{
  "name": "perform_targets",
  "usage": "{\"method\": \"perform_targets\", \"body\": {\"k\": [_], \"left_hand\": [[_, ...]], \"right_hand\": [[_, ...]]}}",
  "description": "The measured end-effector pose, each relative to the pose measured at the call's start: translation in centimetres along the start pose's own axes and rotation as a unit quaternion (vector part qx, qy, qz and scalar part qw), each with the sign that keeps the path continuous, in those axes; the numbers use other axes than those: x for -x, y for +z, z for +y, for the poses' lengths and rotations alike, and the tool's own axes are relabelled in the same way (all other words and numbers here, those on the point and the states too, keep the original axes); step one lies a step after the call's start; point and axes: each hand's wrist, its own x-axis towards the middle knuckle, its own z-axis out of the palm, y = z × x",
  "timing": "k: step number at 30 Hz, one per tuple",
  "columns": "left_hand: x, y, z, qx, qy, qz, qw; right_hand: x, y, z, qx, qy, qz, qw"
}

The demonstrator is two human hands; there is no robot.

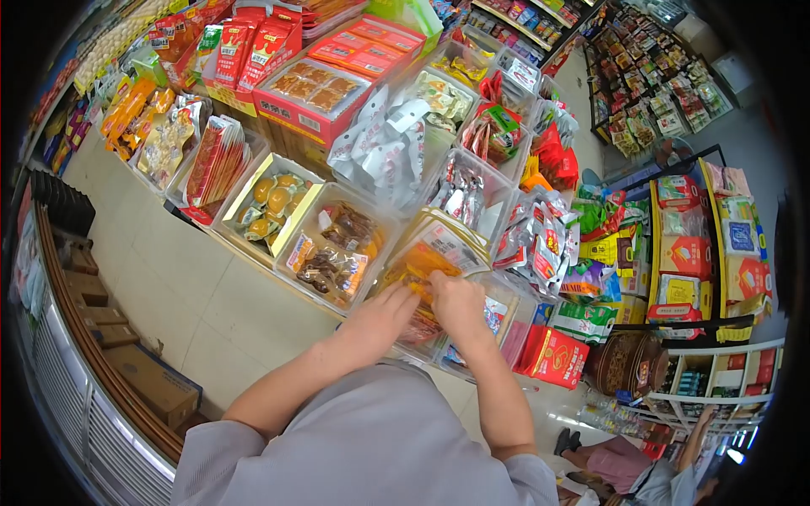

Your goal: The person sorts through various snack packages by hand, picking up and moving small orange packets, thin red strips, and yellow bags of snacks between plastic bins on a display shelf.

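Both my hands are over a clear bin at the near edge of a snack display. My left hand (381,315) has its fingers together, pressed on an orange-yellow snack packet (422,265). At the packet's right side, my right hand (456,302) is closed with bent fingers gripping it. Flat packets with pale labels (444,239) stand in a stack just behind. Left of my hands, a clear tub (314,291) holds brown vacuum-packed snacks. My fingers hide part of the orange-yellow packet and much of the bin under it.
A box of round yellow snacks (277,202) stands further left. Silver pouches (384,143) and a red carton (316,101) are behind. On the right are a red box (553,357) and a brown barrel (626,364). Another person (629,468) is at the lower right.
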Motion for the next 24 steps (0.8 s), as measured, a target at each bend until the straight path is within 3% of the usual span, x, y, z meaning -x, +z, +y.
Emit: {"method": "perform_targets", "body": {"k": [10, 16, 22, 24], "left_hand": [[-1.8, -0.7, -0.3, -0.020, -0.016, -0.040, 0.999], [-2.6, 0.0, -0.4, 0.002, -0.071, -0.040, 0.997], [-3.0, 0.2, 0.2, 0.007, -0.113, -0.048, 0.992], [-2.8, 0.3, 0.4, 0.019, -0.119, -0.033, 0.992]], "right_hand": [[-1.6, -2.6, 1.3, -0.005, 0.026, -0.030, 0.999], [-2.9, -3.4, 1.7, 0.003, 0.064, -0.068, 0.996], [-1.4, -3.7, 0.7, -0.006, 0.067, -0.003, 0.998], [0.0, -4.0, 0.6, -0.012, 0.022, 0.102, 0.995]]}}
